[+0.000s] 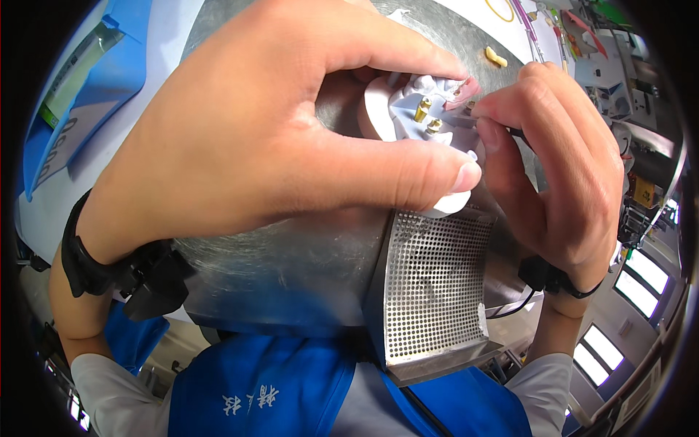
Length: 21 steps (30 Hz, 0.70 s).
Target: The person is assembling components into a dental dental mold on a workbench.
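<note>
- White tooth model (375, 109) sits between the thumb and first finger of the left hand (269, 124); these fingers grip it from two sides.
- Gold posts (423, 111) poke up from the model, in that gap.
- Fingers of the right hand (568, 146) bend in at the model's right side, near a pink piece (466, 95); I cannot tell what they hold.
- A metal plate with holes (437, 284) is nearer the body.

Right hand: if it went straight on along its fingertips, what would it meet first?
Probably the tooth model, around the pink piece at its edge. The right hand looks very close to it, though depth there is unclear.
</note>
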Motion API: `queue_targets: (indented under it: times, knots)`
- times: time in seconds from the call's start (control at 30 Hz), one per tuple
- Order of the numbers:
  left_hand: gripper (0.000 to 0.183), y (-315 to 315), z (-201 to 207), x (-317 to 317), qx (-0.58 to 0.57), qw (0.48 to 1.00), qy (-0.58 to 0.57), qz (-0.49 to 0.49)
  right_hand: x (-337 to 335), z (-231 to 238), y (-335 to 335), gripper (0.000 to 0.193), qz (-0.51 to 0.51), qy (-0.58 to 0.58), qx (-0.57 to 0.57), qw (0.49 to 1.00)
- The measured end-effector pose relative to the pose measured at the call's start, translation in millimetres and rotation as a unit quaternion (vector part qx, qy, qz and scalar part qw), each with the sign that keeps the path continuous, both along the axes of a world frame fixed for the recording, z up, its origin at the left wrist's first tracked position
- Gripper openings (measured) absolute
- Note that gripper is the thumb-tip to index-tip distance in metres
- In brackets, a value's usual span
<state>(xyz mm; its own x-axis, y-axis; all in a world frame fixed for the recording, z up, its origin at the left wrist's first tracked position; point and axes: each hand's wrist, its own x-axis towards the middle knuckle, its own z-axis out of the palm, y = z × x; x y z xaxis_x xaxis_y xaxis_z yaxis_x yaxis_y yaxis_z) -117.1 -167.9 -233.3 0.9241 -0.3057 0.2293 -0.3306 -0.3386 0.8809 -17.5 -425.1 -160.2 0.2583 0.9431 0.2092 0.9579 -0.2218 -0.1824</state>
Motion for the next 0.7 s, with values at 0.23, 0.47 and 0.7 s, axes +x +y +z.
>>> queue_targets:
  times: [0.23,0.47,0.7]
  knots:
    - [0.058,5,-6,4,-0.004,1.0,-0.012,-0.004,1,1,0,0.02,0.012,-0.049,-0.018,0.999]
    - [0.057,4,-5,-4,0.001,1.0,-0.024,-0.003,-11,-7,-3,0.014,-0.027,-0.042,-0.02,0.999]
    - [0.056,-1,-1,-6,0.009,0.999,-0.039,-0.003,-23,-14,-8,0.008,-0.08,-0.001,-0.011,0.997]
